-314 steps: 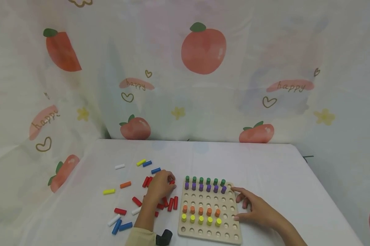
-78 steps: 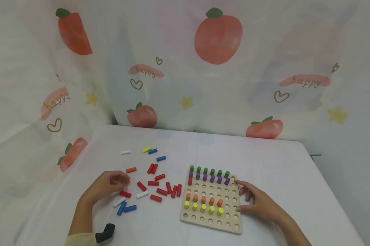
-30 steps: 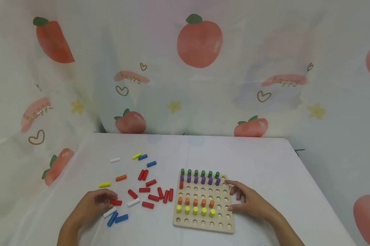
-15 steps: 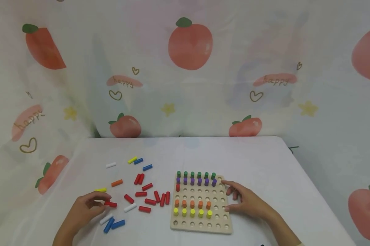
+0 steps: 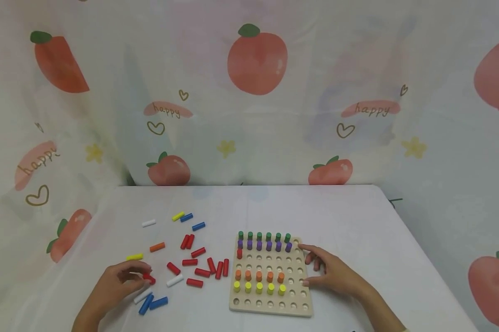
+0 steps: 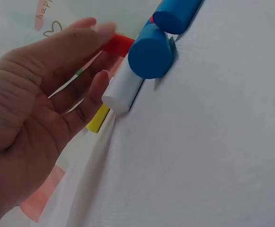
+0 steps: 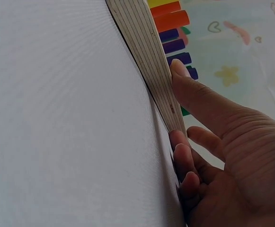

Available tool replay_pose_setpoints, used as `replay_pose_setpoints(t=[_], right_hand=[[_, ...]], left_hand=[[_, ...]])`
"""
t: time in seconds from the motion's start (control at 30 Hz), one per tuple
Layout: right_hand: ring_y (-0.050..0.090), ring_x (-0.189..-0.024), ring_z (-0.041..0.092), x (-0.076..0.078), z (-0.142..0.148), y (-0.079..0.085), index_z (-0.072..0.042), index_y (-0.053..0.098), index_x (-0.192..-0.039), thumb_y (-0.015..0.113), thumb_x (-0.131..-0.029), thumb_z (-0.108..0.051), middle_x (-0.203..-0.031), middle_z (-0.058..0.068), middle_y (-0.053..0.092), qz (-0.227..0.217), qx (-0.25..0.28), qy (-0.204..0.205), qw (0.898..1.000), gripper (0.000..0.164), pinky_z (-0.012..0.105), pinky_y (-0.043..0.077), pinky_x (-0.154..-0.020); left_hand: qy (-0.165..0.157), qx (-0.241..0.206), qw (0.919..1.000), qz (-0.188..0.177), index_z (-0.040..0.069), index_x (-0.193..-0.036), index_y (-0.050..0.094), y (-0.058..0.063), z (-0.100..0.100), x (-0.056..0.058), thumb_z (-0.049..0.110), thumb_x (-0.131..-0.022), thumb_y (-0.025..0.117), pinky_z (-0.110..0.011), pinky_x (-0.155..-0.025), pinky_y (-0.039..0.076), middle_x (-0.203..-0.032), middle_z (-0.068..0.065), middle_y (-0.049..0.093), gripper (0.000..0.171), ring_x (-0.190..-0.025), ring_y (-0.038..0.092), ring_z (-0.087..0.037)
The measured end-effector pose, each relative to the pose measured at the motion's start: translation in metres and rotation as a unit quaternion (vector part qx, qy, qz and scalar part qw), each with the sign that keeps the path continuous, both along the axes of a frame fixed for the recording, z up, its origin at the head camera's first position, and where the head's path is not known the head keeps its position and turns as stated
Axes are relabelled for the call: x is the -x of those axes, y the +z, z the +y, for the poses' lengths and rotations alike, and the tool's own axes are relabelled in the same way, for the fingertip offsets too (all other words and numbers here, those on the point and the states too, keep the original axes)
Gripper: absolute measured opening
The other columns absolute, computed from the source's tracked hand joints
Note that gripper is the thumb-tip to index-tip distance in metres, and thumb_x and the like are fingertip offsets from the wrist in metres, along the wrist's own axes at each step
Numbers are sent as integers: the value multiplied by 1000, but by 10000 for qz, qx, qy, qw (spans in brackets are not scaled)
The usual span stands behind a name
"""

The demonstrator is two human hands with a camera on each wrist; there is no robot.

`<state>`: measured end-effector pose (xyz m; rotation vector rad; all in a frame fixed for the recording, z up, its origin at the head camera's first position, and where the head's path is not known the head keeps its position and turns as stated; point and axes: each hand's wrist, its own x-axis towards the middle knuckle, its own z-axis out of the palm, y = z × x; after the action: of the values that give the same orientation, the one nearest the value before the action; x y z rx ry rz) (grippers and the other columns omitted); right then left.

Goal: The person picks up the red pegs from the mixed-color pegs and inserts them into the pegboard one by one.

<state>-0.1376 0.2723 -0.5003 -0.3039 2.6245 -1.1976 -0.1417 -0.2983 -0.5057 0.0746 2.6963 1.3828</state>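
Observation:
My left hand (image 5: 118, 282) is at the left of the table, pinching a red peg (image 5: 149, 278) between thumb and fingertips; the left wrist view also shows this red peg (image 6: 118, 45). Beside that hand lie a white peg (image 5: 143, 295), two blue pegs (image 5: 158, 303) and a yellow peg (image 5: 134, 257). The wooden pegboard (image 5: 270, 310) carries rows of upright green, purple, orange and yellow pegs, plus one red peg (image 5: 239, 254) below the purple row. Along the board's right edge, my right hand (image 5: 330, 271) rests its thumb and index finger, spread apart.
Several loose red pegs (image 5: 195, 283) lie between the left hand and the board, with a white peg (image 5: 175, 281) among them. Farther back are an orange peg (image 5: 157, 247), more blue pegs (image 5: 198, 226), another yellow and another white. A printed cloth (image 5: 258, 138) hangs behind the table.
A red peg now stands in the board's third row. The left hand went back left and took another red peg, which has turned slightly in its fingers. The right hand stays at the board.

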Motion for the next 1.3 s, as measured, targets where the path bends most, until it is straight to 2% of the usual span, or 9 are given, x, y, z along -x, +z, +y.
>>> replay_pose_setpoints(t=[0.13,0.4,0.6,0.77,1.0,1.2,1.3], right_hand=[[50,-90,17,0,0,0,-17,49,-153,92,-77,-40,-109,-1,54,17,-56,12,10000,90,28,43,-67],[50,-91,17,-1,0,1,-17,48,-153,91,-78,-40,-110,-1,53,-5,-78,37,10000,90,28,43,-68],[50,-91,17,1,0,1,-18,48,-153,91,-78,-40,-110,-1,54,19,-77,45,10000,90,27,43,-67],[50,-91,17,1,2,0,-18,48,-153,91,-77,-41,-110,0,54,34,-69,73,9999,90,27,43,-67],[50,-90,17,1,8,0,-17,50,-152,93,-76,-39,-110,0,55,150,-81,-3,9999,90,27,42,-66],[50,-90,17,2,4,-1,-18,50,-152,92,-77,-41,-110,0,54,95,-86,69,9999,89,27,42,-67],[50,-90,17,2,2,-1,-18,50,-152,92,-76,-41,-110,0,54,70,-101,49,9999,90,28,42,-67]], left_hand=[[27,107,9999,27,8,-118,73,0,3,0,13,-83,88,-19,-82,55,-103,-1,74,39,-90,69,-16],[121,420,9989,-157,11,-108,77,-2,8,0,13,-82,89,-22,-79,56,-99,1,73,29,-89,67,-18],[71,524,9984,-180,10,-109,77,-1,8,0,19,-84,88,-27,-80,58,-100,1,73,28,-91,66,-18],[51,548,9983,-163,13,-109,77,1,10,4,19,-86,87,-27,-81,57,-101,3,72,26,-94,65,-19],[-218,427,9988,66,16,-110,77,6,21,14,21,-88,85,-26,-85,56,-102,5,71,24,-98,66,-19],[-462,392,9981,138,16,-110,77,14,25,21,12,-89,83,-26,-83,57,-101,5,71,22,-99,66,-19],[-567,391,9972,305,15,-110,77,19,30,25,11,-89,83,-26,-82,57,-100,5,72,23,-97,67,-20]])
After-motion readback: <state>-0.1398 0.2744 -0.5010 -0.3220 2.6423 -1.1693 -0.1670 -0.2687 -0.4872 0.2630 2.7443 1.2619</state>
